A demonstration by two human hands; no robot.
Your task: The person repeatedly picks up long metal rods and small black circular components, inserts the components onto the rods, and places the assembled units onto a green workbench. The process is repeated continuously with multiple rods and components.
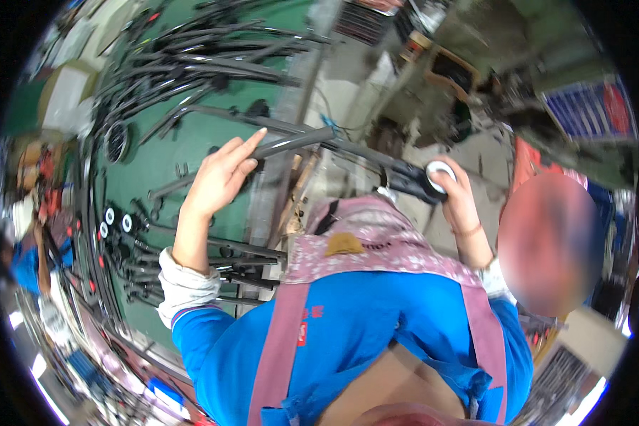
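A long black bicycle frame (348, 153) lies across in front of me, from the green table to my right side. My left hand (224, 177) wraps around one of its tubes near the table edge, forefinger stretched out along the tube. My right hand (451, 188) grips the frame's thicker black end, where a white ring (440, 174) shows at my fingers. My blue jacket and a pink patterned apron (376, 245) fill the lower middle of the view.
The green table (184, 138) on the left holds several black frame tubes (192, 60) and small black and white parts (117, 224). Another person (550, 245) stands close at my right. A further person (32, 241) is at the far left. Cluttered shelves sit behind.
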